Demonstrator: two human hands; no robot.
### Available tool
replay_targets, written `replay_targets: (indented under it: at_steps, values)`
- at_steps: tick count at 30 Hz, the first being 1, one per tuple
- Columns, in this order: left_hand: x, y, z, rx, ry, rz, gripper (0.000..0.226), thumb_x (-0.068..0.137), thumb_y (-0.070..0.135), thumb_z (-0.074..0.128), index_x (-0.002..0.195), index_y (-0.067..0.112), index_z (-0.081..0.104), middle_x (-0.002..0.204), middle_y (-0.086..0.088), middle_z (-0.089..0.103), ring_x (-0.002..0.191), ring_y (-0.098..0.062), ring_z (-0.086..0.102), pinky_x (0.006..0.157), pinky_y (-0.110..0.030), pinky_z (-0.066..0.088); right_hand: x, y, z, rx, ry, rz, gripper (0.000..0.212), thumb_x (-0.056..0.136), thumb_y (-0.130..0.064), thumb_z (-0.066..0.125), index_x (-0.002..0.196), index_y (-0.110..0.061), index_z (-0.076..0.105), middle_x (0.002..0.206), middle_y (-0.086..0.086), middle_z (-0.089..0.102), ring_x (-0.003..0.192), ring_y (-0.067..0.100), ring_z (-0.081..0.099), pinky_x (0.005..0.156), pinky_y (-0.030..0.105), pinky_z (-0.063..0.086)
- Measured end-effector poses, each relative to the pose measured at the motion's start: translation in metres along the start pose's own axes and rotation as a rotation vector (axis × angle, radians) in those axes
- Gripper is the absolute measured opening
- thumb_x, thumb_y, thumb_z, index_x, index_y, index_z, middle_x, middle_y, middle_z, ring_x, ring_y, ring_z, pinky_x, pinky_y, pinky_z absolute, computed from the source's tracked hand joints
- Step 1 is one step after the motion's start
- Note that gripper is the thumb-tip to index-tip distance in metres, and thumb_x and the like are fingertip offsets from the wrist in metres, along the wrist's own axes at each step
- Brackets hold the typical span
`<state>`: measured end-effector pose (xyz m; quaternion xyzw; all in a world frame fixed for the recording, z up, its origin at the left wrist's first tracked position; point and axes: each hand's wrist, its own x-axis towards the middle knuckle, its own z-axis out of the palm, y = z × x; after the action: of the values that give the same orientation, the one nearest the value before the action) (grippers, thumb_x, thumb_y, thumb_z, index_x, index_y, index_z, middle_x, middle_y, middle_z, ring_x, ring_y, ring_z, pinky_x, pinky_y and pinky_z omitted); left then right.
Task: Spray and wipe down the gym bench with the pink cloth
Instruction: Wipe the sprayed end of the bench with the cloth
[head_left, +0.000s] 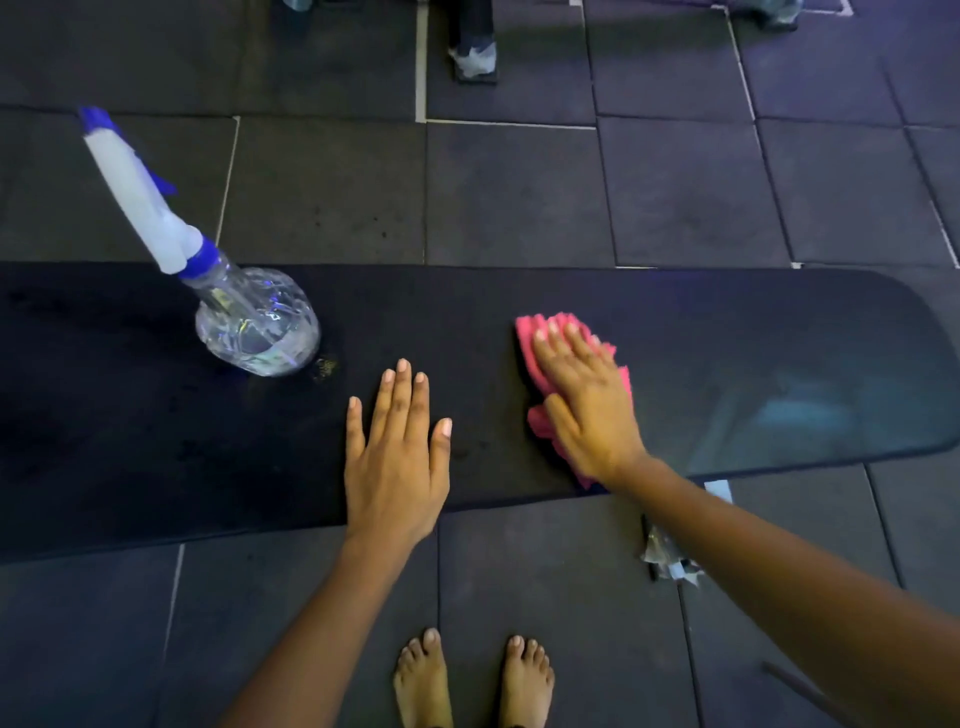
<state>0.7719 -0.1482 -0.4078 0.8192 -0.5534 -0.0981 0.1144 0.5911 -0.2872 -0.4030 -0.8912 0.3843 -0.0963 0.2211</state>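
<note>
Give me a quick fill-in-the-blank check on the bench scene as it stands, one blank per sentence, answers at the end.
1. The right hand presses flat on the ____ cloth.
2. The spray bottle stands on the gym bench, on the ____ hand's side.
3. The left hand rests flat on the bench pad, holding ____.
4. The spray bottle's nozzle and collar are ____.

Answers: pink; left; nothing; blue
</note>
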Motion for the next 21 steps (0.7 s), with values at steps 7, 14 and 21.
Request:
replay_targets:
  at_steps: [7, 14, 21]
  values:
    - [-0.005, -0.036, -0.008, -0.033, 0.047, -0.035, 0.057, 0.1, 0.039, 0.024, 0.145, 0.008, 0.039, 0.156, -0.008, 0.028, 0.146, -0.019, 0.021, 0.118, -0.051, 0.015, 0.053, -0.041, 0.005, 0.714, 0.249, 0.303, 0.045, 0.099, -0.024, 0.037, 0.136, -0.004, 0.054, 0.132, 0.011, 0.059, 0.116, 0.011, 0.059, 0.099, 0.03, 0.047]
    - [-0.006, -0.04, -0.012, -0.128, 0.108, -0.058, 0.056, 0.101, 0.038, 0.023, 0.148, 0.009, 0.033, 0.158, -0.007, 0.025, 0.147, -0.018, 0.017, 0.119, -0.047, 0.012, 0.116, -0.055, 0.019, 0.089, -0.035, 0.124, 0.064, 0.083, -0.022, 0.039, 0.145, -0.009, 0.043, 0.151, 0.011, 0.043, 0.145, 0.03, 0.03, 0.12, 0.033, 0.012]
    - [-0.003, -0.035, -0.009, -0.263, 0.179, -0.101, 0.054, 0.101, 0.034, 0.025, 0.146, 0.008, 0.037, 0.155, -0.006, 0.03, 0.146, -0.018, 0.023, 0.119, -0.048, 0.013, 0.041, -0.078, 0.029, 0.22, -0.337, -0.363, 0.073, 0.069, 0.0, 0.052, 0.142, -0.01, 0.049, 0.152, 0.009, 0.042, 0.148, 0.024, 0.025, 0.123, 0.041, 0.015]
